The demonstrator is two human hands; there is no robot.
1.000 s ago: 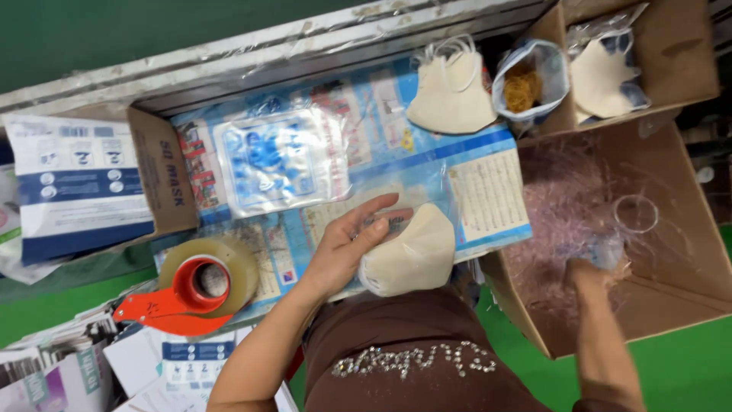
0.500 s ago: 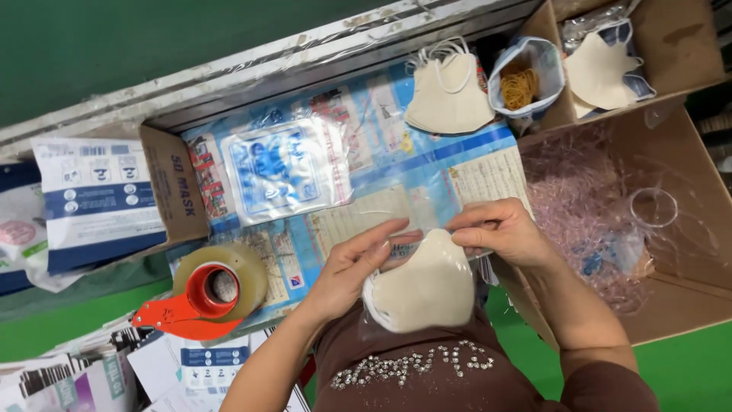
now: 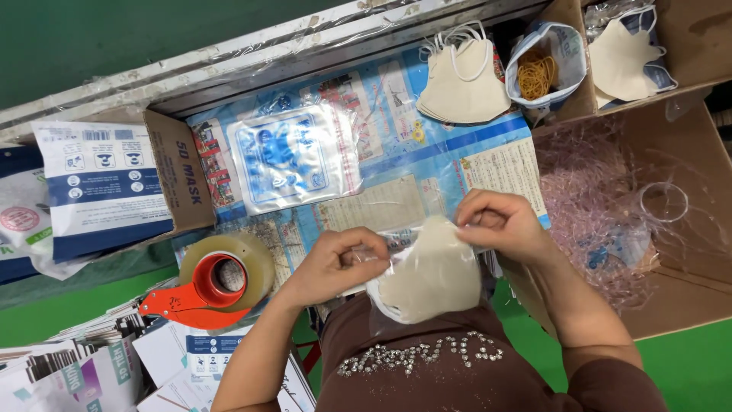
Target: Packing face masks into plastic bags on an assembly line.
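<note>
Single head-worn view, looking steeply down from close above the left hand (image 3: 335,263) and right hand (image 3: 499,225), facing the surface (image 3: 396,164) beyond them.

Bright even light, sharp; glare on plastic sleeve (image 3: 293,156).

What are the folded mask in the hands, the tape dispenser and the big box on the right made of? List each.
Folded mask: looks like soft matte beige fabric, possibly non-woven; it creases limply between the left hand and right hand.
Tape dispenser: glossy orange-red handle, probably plastic or painted metal; its roll is shiny translucent tape.
Big box: brown matte cardboard, with folded flaps.
</note>
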